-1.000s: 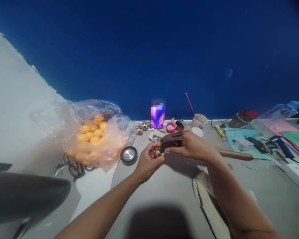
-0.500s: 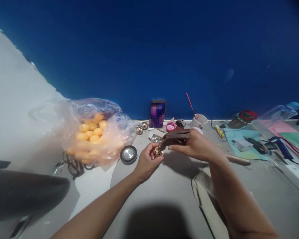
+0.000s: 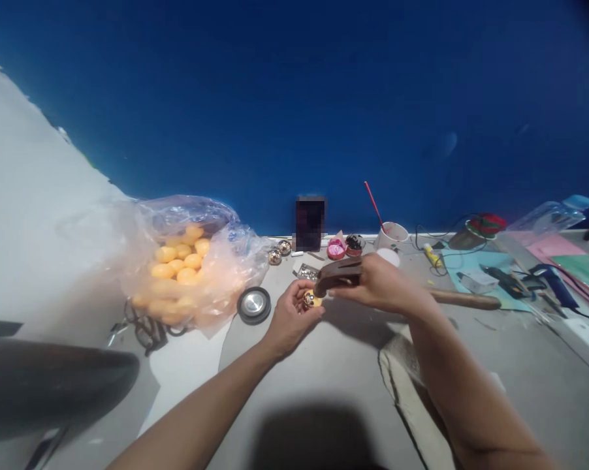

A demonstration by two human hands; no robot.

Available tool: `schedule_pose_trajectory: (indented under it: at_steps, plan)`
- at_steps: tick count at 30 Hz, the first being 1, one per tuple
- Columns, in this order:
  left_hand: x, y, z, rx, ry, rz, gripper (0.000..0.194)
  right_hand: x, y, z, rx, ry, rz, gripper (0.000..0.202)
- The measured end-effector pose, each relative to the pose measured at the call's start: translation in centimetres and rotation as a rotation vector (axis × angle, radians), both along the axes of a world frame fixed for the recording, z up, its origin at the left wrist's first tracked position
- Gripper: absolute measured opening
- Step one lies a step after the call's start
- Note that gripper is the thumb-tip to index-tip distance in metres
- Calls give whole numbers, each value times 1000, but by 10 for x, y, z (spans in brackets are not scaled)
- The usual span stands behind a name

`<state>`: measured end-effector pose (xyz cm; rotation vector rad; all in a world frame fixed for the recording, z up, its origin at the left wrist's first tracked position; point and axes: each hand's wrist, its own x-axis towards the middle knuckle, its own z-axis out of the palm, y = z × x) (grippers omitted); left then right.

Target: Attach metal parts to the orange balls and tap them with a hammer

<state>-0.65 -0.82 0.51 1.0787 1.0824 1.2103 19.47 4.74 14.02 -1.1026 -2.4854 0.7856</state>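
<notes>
My left hand (image 3: 289, 318) pinches a small orange ball partly covered with shiny studs (image 3: 311, 299) just above the grey tabletop (image 3: 338, 365). My right hand (image 3: 383, 284) grips a brown hammer head (image 3: 337, 274) close to the metal, and its face rests on the ball. The wooden hammer handle (image 3: 463, 299) sticks out to the right behind my wrist.
A clear plastic bag of orange balls (image 3: 184, 261) lies at the left, a round black-rimmed tin (image 3: 254, 304) beside it. Two finished shiny balls (image 3: 279, 252), a dark phone (image 3: 309, 223), small pink pots (image 3: 336, 249), a white cup (image 3: 392, 234) and tools on coloured paper (image 3: 510, 281) line the back and right.
The hammer head rose slightly half a second ago and has come back down onto the ball. My left hand stays in place with the ball.
</notes>
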Motion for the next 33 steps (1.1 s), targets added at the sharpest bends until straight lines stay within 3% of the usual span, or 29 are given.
schedule_pose_trajectory:
  at_steps: [4,7,10,19,24,28,31,33]
  plan:
    - [-1,-1,4,46,139,84,34,13,3,5,70,2,19,28]
    - [-3,0,4,38,138,164,31,18,9,3,-12,-182,98,36]
    - [-4,2,0,16,106,217,34,11,15,-7,-43,-393,71,28]
    - [-5,2,-1,24,95,219,32,-16,15,-40,-129,-613,88,18]
    - [-7,3,4,15,117,209,31,-30,8,-46,-166,-664,62,32]
    - [-7,4,2,17,108,220,32,-25,7,-45,-169,-635,25,36]
    - [-6,5,1,16,89,231,33,-16,26,-38,-57,-508,-96,21]
    - [-5,6,1,16,80,226,33,-15,48,-32,79,-455,-367,20]
